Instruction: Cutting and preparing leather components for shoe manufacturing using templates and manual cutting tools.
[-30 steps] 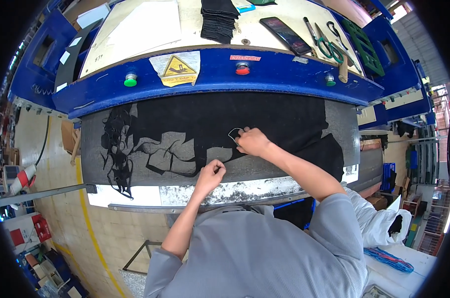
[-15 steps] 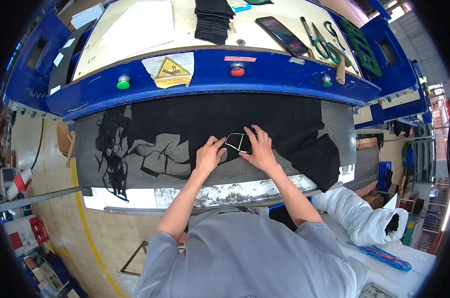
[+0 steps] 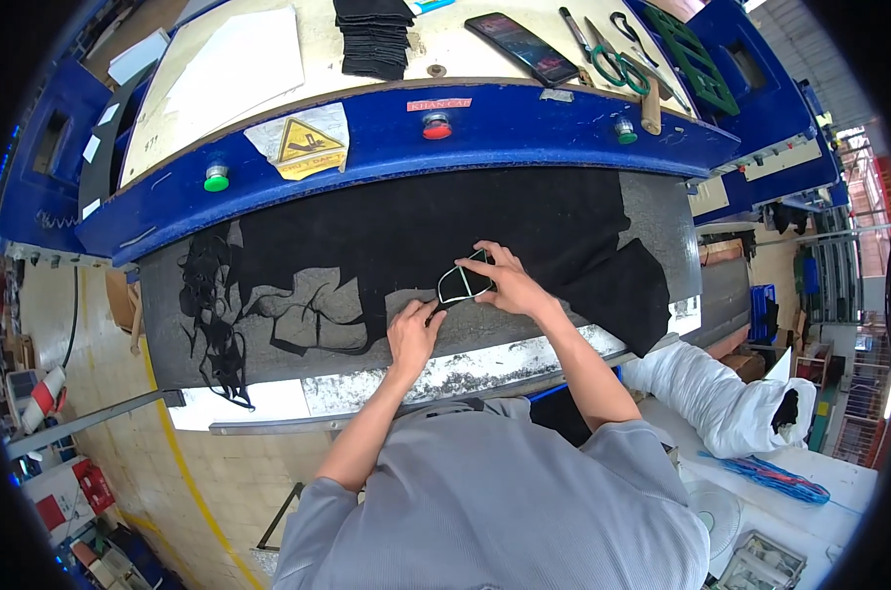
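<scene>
My right hand (image 3: 516, 282) grips a cutting die (image 3: 464, 280), a pale, thin-walled metal outline with a crossbar, between thumb and fingers. The die is slightly tilted over the near edge of a black fabric sheet (image 3: 416, 221). Just left of and nearer than the die, my left hand (image 3: 413, 335) is closed, with thumb and forefinger pinching the fabric's edge. Its other fingers curl toward the grey cutting pad (image 3: 347, 366). Gaps with cut-out outlines lie left of my hands, and a tangle of black scraps (image 3: 209, 285) hangs at the pad's left side.
A blue press beam (image 3: 367, 147) with red and green buttons spans the far side. On its top are stacked black pieces (image 3: 374, 39), a phone (image 3: 522, 47), green-handled scissors (image 3: 617, 71) and white sheets (image 3: 239, 69). A stuffed white sack (image 3: 701, 398) lies at right.
The die has turned and tilted in my right hand, whose fingers now reach over its top. My left hand has come off the die and moved nearer my body. The whole view has shifted slightly.
</scene>
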Demonstrator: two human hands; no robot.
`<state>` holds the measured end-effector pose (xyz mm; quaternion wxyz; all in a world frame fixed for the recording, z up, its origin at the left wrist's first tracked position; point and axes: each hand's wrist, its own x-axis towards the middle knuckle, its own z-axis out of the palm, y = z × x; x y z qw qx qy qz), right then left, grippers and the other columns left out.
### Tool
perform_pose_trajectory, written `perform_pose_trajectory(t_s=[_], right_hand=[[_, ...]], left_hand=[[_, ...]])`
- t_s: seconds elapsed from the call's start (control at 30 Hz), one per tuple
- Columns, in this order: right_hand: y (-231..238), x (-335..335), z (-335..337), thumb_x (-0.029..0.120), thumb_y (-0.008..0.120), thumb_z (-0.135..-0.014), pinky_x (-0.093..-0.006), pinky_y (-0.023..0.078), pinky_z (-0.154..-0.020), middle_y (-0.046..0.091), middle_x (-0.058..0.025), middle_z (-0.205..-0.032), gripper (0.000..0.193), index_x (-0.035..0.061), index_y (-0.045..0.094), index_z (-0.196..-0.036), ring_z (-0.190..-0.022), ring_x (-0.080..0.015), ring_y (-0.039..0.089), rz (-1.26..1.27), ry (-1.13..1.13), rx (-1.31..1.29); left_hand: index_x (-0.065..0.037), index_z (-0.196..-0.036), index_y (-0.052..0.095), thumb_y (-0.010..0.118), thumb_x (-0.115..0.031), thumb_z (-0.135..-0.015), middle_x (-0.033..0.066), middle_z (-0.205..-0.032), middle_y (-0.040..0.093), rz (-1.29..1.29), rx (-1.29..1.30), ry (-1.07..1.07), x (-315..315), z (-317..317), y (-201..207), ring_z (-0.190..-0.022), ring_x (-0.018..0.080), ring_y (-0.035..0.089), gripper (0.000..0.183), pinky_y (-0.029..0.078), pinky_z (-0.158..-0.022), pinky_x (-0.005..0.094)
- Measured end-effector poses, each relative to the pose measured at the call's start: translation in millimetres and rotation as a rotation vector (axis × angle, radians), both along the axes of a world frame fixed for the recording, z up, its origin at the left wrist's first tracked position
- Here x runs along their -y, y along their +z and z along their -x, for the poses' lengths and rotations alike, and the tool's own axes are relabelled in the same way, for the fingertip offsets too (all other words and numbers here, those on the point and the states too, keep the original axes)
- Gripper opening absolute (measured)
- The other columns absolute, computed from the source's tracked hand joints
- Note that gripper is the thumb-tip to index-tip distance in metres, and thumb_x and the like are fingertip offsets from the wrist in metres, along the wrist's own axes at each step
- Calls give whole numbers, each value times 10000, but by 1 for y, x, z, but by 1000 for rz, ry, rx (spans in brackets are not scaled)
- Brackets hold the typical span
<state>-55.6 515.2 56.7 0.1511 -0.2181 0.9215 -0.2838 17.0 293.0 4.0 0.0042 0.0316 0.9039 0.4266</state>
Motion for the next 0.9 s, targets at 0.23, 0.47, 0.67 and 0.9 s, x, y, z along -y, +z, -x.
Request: perform_pose_trajectory(t_s=[0.23,0.47,0.67,0.9], right_hand=[[-17,-13,-5,41,877,-624,-411,389,-1087,380,-118,-1464,941,189,478,-1464,-1290,-333,430,99,-222,9],[-32,-13,-9,41,889,-583,-397,383,-1084,403,-99,-1436,955,111,491,-1448,-1249,-310,421,112,-254,-40],[-35,-13,-10,57,892,-581,-390,375,-1080,404,-103,-1433,911,107,540,-1420,-1232,-298,416,85,-227,-66],[-39,-14,-14,112,878,-614,-412,343,-1087,392,-104,-1460,887,128,531,-1430,-1254,-306,409,88,-238,-39]], left_hand=[[-83,-1049,758,764,-195,-822,62,-804,634,7,-94,109,-10,-2,-4,-777,272,633,253,470,-715,398],[-79,-1017,769,771,-199,-817,48,-760,633,18,-179,136,-13,-3,-13,-746,252,614,233,447,-696,378],[-75,-961,779,769,-198,-823,43,-755,655,-14,-226,132,-13,-5,-20,-727,244,604,185,432,-691,378],[-70,-934,777,768,-183,-822,33,-762,664,-10,-224,135,-12,-8,-24,-719,236,601,159,425,-684,367]])
